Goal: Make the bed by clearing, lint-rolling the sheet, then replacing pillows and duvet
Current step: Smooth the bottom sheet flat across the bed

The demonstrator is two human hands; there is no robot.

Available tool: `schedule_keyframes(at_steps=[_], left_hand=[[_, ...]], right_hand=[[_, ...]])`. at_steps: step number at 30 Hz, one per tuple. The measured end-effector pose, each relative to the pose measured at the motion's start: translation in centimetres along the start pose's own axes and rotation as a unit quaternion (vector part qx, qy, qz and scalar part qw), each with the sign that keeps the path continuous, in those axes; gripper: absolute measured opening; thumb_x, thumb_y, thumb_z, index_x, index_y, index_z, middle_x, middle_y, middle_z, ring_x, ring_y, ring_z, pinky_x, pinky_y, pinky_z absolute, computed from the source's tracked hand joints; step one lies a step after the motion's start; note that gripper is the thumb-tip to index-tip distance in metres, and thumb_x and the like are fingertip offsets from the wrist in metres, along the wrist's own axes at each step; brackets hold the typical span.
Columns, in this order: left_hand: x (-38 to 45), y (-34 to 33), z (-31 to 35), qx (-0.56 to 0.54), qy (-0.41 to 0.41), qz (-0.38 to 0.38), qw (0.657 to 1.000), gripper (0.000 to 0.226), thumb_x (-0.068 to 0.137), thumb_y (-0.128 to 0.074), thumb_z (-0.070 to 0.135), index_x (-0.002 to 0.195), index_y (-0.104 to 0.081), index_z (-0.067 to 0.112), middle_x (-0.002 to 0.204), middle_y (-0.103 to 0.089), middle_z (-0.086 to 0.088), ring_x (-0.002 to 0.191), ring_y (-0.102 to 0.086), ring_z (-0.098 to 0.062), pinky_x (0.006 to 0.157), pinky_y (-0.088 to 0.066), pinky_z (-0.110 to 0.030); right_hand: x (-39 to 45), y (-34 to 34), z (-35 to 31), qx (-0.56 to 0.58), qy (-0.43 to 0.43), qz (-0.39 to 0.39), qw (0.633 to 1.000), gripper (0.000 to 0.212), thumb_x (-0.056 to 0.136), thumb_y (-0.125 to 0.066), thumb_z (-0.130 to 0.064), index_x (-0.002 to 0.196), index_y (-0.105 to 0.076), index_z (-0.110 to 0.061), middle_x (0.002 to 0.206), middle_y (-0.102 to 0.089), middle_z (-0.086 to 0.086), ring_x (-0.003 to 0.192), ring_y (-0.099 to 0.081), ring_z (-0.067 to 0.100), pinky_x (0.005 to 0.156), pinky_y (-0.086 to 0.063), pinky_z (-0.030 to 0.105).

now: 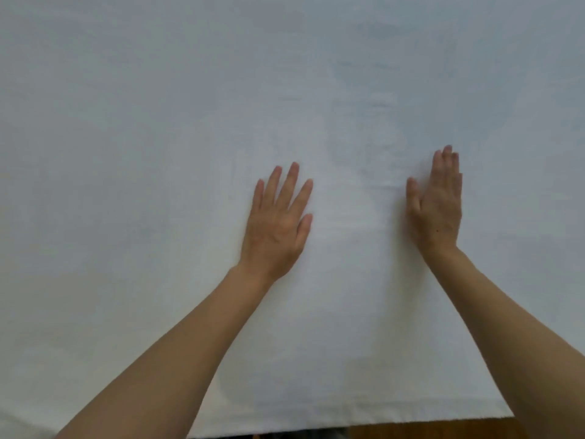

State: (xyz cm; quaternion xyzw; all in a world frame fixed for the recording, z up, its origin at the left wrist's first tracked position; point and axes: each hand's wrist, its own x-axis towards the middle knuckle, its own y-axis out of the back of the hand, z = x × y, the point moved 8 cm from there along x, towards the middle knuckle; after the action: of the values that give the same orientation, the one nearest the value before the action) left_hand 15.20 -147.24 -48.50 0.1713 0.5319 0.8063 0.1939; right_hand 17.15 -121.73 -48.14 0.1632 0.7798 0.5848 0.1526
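- Two bare forearms reach in from the bottom edge, nearest the camera, and stretch forward over the bed.
- Below them, the sheet's (316, 90) near hem runs as a straight stitched edge along the bottom of the view, with a strip of brown wooden floor (427, 430) showing just under it.
- White and plain, the sheet fills almost the whole view; it lies nearly flat, with only faint soft creases between and beyond the hands and a slightly bluish cast toward the top.
- On the sheet, the left hand (275, 226) lies palm down, fingers straight and fanned apart, thumb out to the side, holding nothing.
- Well apart from it, the right hand (438, 204) also lies against the sheet, fingers straight and close together, thumb slightly away, holding nothing; it seems tilted toward its outer edge, though the blur makes that hard to tell.
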Motion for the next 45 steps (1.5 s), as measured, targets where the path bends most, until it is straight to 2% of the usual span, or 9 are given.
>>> schedule_keyframes(at_steps=[6,12,20,24,28,33,40,45], left_hand=[[6.6,-0.5,-0.9,0.035,-0.019,-0.022,0.999,0.055,0.096,-0.036,0.032,0.146,-0.041,0.009,0.156,-0.03,-0.015,0.145,-0.026,-0.036,0.118,-0.016,-0.049],[4.7,1.7,-12.9,0.081,0.024,-0.038,0.996,0.058,0.098,-0.034,0.041,0.149,-0.038,0.014,0.157,-0.029,-0.013,0.145,-0.026,-0.032,0.119,-0.015,-0.046],[-3.9,11.6,-35.4,0.117,0.195,-0.025,0.973,0.068,0.096,-0.02,0.053,0.155,-0.021,0.019,0.163,-0.014,-0.007,0.15,-0.01,-0.026,0.12,-0.001,-0.039],[-9.2,16.5,-45.8,0.13,0.247,0.015,0.96,0.068,0.096,-0.025,0.054,0.154,-0.024,0.018,0.162,-0.015,-0.009,0.149,-0.011,-0.03,0.12,-0.004,-0.041],[-13.8,20.3,-53.2,0.135,0.305,0.052,0.941,0.065,0.097,-0.031,0.051,0.153,-0.025,0.019,0.162,-0.015,-0.011,0.149,-0.011,-0.032,0.12,-0.004,-0.044],[-18.5,22.8,-57.6,0.148,0.335,0.061,0.929,0.063,0.098,-0.032,0.052,0.154,-0.023,0.023,0.162,-0.013,-0.011,0.149,-0.009,-0.031,0.12,-0.003,-0.042],[-24.1,24.7,-60.4,0.125,0.395,0.102,0.905,0.063,0.097,-0.032,0.051,0.153,-0.027,0.022,0.16,-0.02,-0.014,0.147,-0.016,-0.031,0.12,-0.01,-0.04],[-28.8,25.0,-60.2,0.13,0.41,0.107,0.896,0.062,0.1,-0.029,0.046,0.152,-0.026,0.013,0.159,-0.02,-0.017,0.148,-0.017,-0.03,0.12,-0.009,-0.04]], right_hand=[[4.9,-0.9,0.9,-0.009,-0.038,-0.021,0.999,0.068,0.096,-0.026,-0.039,0.151,-0.012,-0.001,0.161,-0.007,0.012,0.149,-0.002,0.022,0.118,0.003,0.029],[4.6,-4.7,-6.3,-0.029,-0.026,-0.037,0.999,0.064,0.101,-0.024,-0.036,0.152,-0.009,-0.001,0.161,-0.003,0.013,0.149,0.0,0.023,0.12,0.003,0.036],[1.7,-11.0,-28.2,-0.049,0.107,-0.083,0.99,0.072,0.096,-0.018,-0.044,0.152,-0.003,-0.001,0.161,0.002,0.014,0.149,0.004,0.022,0.12,0.005,0.032],[-0.2,-14.7,-41.2,-0.057,0.182,-0.106,0.976,0.072,0.1,-0.024,-0.046,0.152,0.0,-0.002,0.161,0.004,0.014,0.149,0.006,0.023,0.12,0.006,0.033],[-3.1,-18.6,-53.5,-0.056,0.251,-0.128,0.958,0.074,0.1,-0.024,-0.048,0.151,0.002,-0.001,0.16,0.007,0.015,0.148,0.008,0.024,0.119,0.007,0.033],[-7.5,-21.5,-63.4,-0.063,0.326,-0.145,0.932,0.073,0.101,-0.021,-0.047,0.151,0.003,-0.001,0.16,0.007,0.015,0.148,0.008,0.024,0.12,0.006,0.034],[-14.5,-23.3,-71.0,-0.053,0.392,-0.173,0.902,0.073,0.1,-0.021,-0.048,0.151,0.002,-0.001,0.16,0.007,0.015,0.148,0.009,0.024,0.119,0.007,0.034],[-26.2,-24.9,-75.6,-0.053,0.509,-0.215,0.832,0.071,0.1,-0.024,-0.048,0.153,-0.005,-0.005,0.161,0.001,0.013,0.149,0.003,0.024,0.119,0.005,0.036]])
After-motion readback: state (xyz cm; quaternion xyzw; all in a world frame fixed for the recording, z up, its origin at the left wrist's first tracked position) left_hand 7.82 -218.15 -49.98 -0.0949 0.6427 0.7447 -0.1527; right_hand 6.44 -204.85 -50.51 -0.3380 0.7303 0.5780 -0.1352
